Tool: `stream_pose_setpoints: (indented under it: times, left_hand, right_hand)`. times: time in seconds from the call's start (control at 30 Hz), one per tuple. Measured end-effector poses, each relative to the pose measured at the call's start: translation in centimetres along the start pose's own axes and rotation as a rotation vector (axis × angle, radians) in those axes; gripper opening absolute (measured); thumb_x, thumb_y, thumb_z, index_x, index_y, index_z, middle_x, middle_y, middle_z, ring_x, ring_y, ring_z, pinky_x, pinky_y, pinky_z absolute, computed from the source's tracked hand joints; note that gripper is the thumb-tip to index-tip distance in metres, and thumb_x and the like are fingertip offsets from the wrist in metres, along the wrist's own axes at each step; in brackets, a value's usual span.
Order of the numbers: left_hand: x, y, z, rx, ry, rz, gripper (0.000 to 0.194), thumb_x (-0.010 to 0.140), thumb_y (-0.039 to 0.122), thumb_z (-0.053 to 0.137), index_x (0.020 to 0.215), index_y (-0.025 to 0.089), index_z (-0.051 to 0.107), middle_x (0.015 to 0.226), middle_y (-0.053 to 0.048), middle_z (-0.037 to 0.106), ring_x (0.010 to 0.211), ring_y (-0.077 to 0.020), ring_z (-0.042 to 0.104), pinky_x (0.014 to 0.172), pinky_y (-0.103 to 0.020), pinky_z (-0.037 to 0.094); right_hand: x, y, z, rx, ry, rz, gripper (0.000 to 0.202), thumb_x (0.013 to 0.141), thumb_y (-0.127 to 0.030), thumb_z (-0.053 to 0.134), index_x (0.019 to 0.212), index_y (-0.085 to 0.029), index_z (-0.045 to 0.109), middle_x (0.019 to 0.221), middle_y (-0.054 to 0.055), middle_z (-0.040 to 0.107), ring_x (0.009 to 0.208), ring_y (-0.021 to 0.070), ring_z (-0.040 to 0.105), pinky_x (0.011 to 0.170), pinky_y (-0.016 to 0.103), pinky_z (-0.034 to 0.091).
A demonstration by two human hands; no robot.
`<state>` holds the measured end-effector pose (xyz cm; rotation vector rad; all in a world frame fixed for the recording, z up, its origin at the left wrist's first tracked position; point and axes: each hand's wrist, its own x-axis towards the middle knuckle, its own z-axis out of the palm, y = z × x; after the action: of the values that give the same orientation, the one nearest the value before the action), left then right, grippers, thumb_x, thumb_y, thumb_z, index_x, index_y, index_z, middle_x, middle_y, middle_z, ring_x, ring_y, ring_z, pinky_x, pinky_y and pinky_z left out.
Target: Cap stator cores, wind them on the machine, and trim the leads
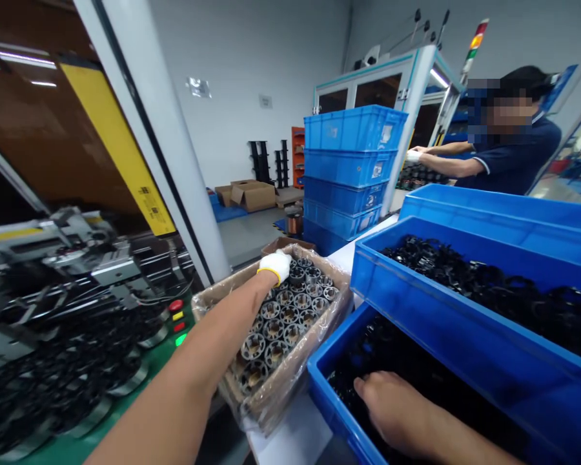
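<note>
A cardboard box (pixel 290 381) lined with clear plastic holds rows of round metal rings (pixel 277 354). My left hand (pixel 275 265), in a white glove with a yellow cuff, is over the far part of this box, at the rings; its fingertips are hidden. To the right, my bare right hand (pixel 385 400) reaches down into the lower blue bin (pixel 336 413), among small black parts (pixel 341 387). Its fingers are mostly hidden in the dark bin. Another blue bin (pixel 416 290) with black curved parts (pixel 445 265) rests above and behind it.
Machinery (pixel 111 265) and black-and-metal parts (pixel 68 381) on a green surface (pixel 140 403) stand at left, beside a grey post (pixel 164 129). Stacked blue crates (pixel 351 165) rise behind the box. A co-worker (pixel 518 142) works at the back right.
</note>
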<state>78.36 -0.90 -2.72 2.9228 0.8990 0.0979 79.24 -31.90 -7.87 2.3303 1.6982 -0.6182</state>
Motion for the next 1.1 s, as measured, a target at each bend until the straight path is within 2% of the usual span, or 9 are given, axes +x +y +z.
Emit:
stream_pose_setpoints:
  times: [0.13,0.23,0.3,0.43,0.53,0.63,0.83,1.0,1.1]
  left_hand:
    - [-5.0,0.1,-4.0,-0.010,0.043,-0.052,0.040,0.097,0.040,0.062,0.126,0.013,0.062,0.128,-0.016,0.065,0.114,-0.0282,0.065,0.099,-0.049,0.054]
    - [-12.1,-0.7,-7.0,-0.044,0.119,-0.038,0.042,0.093,0.050,0.062,0.121,0.018,0.062,0.124,-0.015,0.068,0.113,-0.0336,0.066,0.097,-0.049,0.052]
    - [-18.2,-1.5,-7.2,-0.193,0.183,-0.053,0.046,0.087,0.055,0.066,0.121,0.024,0.061,0.113,-0.008,0.071,0.104,-0.0306,0.068,0.093,-0.046,0.053]
    - [-29.9,-3.1,-1.6,-1.333,0.243,0.040,0.067,0.078,0.056,0.077,0.135,0.026,0.058,0.112,-0.007,0.071,0.097,-0.0232,0.066,0.086,-0.035,0.054]
    - [-35.3,-2.6,3.8,-2.050,0.174,-0.033,0.068,0.078,0.068,0.074,0.130,0.025,0.064,0.104,-0.007,0.071,0.085,-0.0196,0.067,0.072,-0.030,0.055]
    - [-37.6,-1.2,6.1,-2.337,0.145,-0.103,0.062,0.074,0.064,0.080,0.119,0.022,0.071,0.095,-0.006,0.072,0.077,-0.0168,0.067,0.067,-0.028,0.055]
    - [-39.0,0.7,5.0,-2.353,0.151,-0.075,0.055,0.078,0.058,0.080,0.118,0.022,0.071,0.105,-0.009,0.074,0.091,-0.0206,0.070,0.075,-0.029,0.058]
    - [-40.1,1.6,4.7,-2.353,0.097,-0.009,0.053,0.080,0.053,0.079,0.125,0.026,0.071,0.107,-0.006,0.072,0.090,-0.0194,0.068,0.075,-0.028,0.056]
    - [-40.2,1.5,4.8,-2.362,0.070,-0.027,0.061,0.070,0.030,0.083,0.129,0.029,0.067,0.108,-0.003,0.071,0.088,-0.0174,0.066,0.075,-0.027,0.054]
  right_hand:
    - [0.0,0.5,0.5,0.089,0.086,-0.083,0.042,0.073,0.000,0.058,0.108,-0.013,0.076,0.122,0.019,0.072,0.114,0.0308,0.070,0.101,0.037,0.054]
    - [-0.2,0.7,0.5,0.151,0.176,-0.151,0.033,0.079,-0.004,0.055,0.102,-0.014,0.076,0.121,0.017,0.070,0.112,0.0274,0.070,0.102,0.035,0.053]
    - [-0.2,1.0,0.8,0.155,0.287,-0.165,0.033,0.087,-0.009,0.050,0.108,-0.013,0.075,0.119,0.017,0.069,0.112,0.0266,0.070,0.103,0.037,0.054]
    - [0.2,1.1,0.7,0.212,0.642,-0.182,0.034,0.093,-0.021,0.047,0.116,-0.013,0.071,0.106,0.015,0.073,0.092,0.0233,0.072,0.092,0.038,0.059]
    - [-0.5,-0.8,-1.0,0.281,0.917,-0.313,0.027,0.095,-0.028,0.049,0.101,-0.016,0.072,0.083,0.009,0.072,0.070,0.0196,0.067,0.072,0.033,0.061]
    - [-2.6,-5.4,-3.4,0.297,1.068,-0.526,0.019,0.094,-0.027,0.055,0.099,-0.018,0.072,0.077,0.004,0.070,0.065,0.0164,0.066,0.067,0.029,0.059]
    - [-7.5,-14.5,-3.4,0.421,1.155,-0.894,0.021,0.090,-0.009,0.060,0.106,-0.019,0.071,0.095,0.007,0.071,0.088,0.0175,0.070,0.076,0.028,0.061]
    - [-7.7,-15.9,-0.1,0.525,1.131,-0.973,0.029,0.089,-0.004,0.059,0.113,-0.018,0.066,0.090,0.005,0.065,0.071,0.0121,0.063,0.062,0.022,0.057]
    - [-7.3,-15.6,0.3,0.506,1.167,-0.961,0.027,0.089,-0.003,0.058,0.110,-0.019,0.065,0.091,0.006,0.064,0.074,0.0129,0.064,0.062,0.022,0.057]
